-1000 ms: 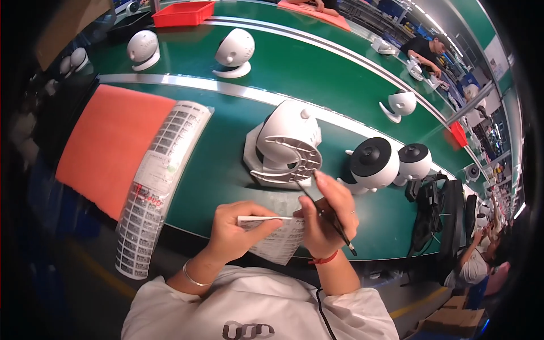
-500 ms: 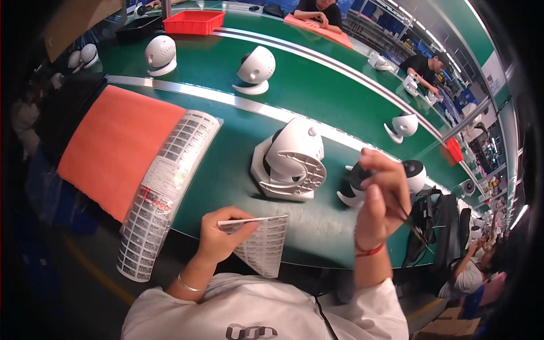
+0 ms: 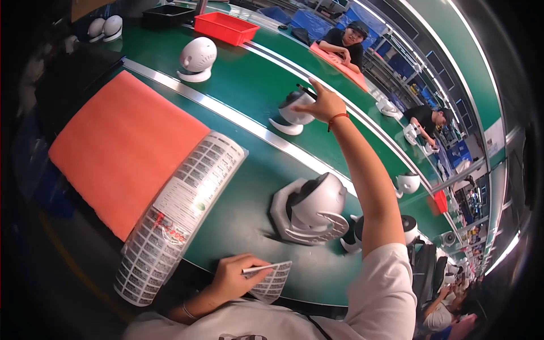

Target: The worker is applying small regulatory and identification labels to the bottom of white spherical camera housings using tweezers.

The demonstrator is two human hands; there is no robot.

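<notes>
Right hand [image 3: 328,105]: shifted forward to white, black-faced, ball-shaped plastic device [image 3: 298,118] on green conveyor [image 3: 243,73], contact unclear; half-open, gripping slim black tool [image 3: 306,89]. Left hand [image 3: 235,279]: pinching folded, black-printed white label sheet [image 3: 277,280].

I grip a label sheet [image 3: 274,282] that looks like thin paper with a slight sheen; the larger sheet [image 3: 181,207] looks sealed in clear glossy plastic. In front of me, the white device [image 3: 324,203] looks like smooth plastic, softly shiny. The orange mat [image 3: 130,147] is matt, faintly rough at its edge. My green benchtop [image 3: 235,218] shines smoothly, its pale strip [image 3: 226,111] looks metallic, and my sleeve [image 3: 381,286] is dull cloth.
</notes>
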